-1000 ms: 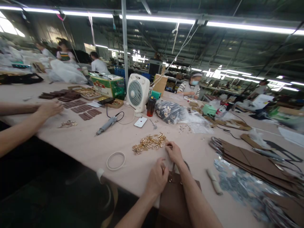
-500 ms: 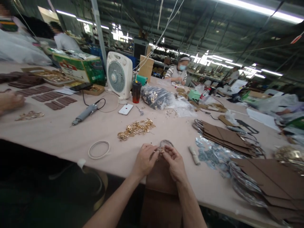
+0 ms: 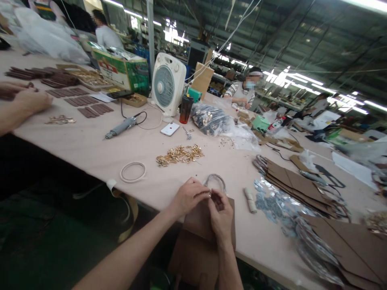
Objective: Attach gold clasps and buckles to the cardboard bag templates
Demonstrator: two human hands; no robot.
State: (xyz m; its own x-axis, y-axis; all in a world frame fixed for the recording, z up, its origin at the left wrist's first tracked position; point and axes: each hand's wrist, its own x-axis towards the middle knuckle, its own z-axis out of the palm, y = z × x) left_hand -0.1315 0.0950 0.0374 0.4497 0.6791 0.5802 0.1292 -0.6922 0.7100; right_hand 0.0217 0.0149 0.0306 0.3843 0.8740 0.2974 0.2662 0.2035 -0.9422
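A brown bag hangs over the near table edge, its wrapped handle lying on the tabletop. My left hand and my right hand meet at the bag's top edge, fingers pinched together on a small fitting I cannot make out. A heap of small gold metal clasps lies on the table just beyond my hands.
A white tape ring and a grey electric screwdriver lie to the left. A phone, a fan and a bag of hardware stand further back. Stacked brown bags fill the right. A co-worker's hand rests at far left.
The view has shifted slightly. My hands stay together at the bag's top; the right hand has dropped lower and turned its back to me.
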